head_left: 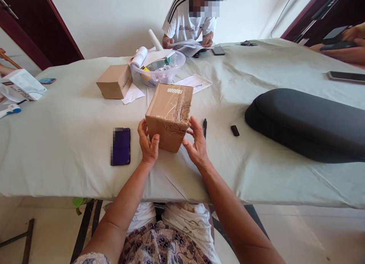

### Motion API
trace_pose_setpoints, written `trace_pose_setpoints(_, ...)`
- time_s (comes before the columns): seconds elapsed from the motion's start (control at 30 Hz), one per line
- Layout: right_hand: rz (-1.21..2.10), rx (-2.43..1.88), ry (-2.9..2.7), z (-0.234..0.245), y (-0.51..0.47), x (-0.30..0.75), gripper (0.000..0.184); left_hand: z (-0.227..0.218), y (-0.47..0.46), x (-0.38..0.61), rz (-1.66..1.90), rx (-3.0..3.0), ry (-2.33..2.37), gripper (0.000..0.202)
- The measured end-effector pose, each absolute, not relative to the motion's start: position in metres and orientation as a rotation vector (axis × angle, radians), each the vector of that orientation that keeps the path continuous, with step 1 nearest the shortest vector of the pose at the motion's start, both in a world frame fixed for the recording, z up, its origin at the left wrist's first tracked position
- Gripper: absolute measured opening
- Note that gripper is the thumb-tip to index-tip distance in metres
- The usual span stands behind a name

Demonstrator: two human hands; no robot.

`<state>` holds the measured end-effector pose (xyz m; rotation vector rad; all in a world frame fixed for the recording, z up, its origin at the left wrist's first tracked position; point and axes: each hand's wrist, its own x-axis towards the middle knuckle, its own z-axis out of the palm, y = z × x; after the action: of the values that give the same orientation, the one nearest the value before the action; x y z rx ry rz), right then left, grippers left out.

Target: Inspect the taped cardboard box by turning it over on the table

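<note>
A brown cardboard box (170, 116), wrapped in clear tape with a small white tape strip on top, stands on the pale green cloth of the table (71, 142). My left hand (148, 144) clasps its near left corner, thumb on the front face. At the near right corner, my right hand (196, 142) touches the box with fingers curled at its taped edge.
A dark phone (121, 146) lies left of the box; a pen (204, 128) and a small black object (235, 130) lie right. A big black case (308, 121) fills the right. Behind are a second box (115, 81), a clear bowl (159, 68) and a seated person (189, 22).
</note>
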<state>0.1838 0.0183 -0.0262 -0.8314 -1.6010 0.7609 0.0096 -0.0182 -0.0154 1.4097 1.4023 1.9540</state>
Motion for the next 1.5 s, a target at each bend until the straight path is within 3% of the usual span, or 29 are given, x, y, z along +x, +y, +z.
trace_pose_setpoints(0.17, 0.798, -0.817, -1.571, -0.019, 0.015, 0.182, 0.098, -0.011, -0.023, 0.017, 1.786, 1.441, 1.416, 0.075)
trace_pose_setpoints(0.33, 0.805, -0.798, -1.498, -0.014, 0.014, 0.179, 0.098, -0.012, -0.027, 0.019, 1.848, 1.487, 1.497, 0.070)
trace_pose_setpoints(0.53, 0.729, -0.869, -1.491, -0.003, 0.011, 0.173, 0.104, -0.013, -0.025, 0.021, 1.803, 1.478, 1.405, 0.091)
trace_pose_setpoints(0.83, 0.669, -0.933, -1.421, 0.010, 0.004, 0.170, 0.097, -0.009, -0.027, 0.025, 1.752, 1.527, 1.465, 0.088)
trace_pose_setpoints(1.17, 0.679, -0.974, -1.435, 0.015, 0.004, 0.165, 0.072, -0.013, -0.026, 0.029, 1.761, 1.452, 1.503, 0.074)
trace_pose_setpoints(1.5, 0.732, -0.942, -1.418, 0.008, 0.005, 0.166, 0.084, -0.015, -0.028, 0.026, 1.746, 1.456, 1.525, 0.082)
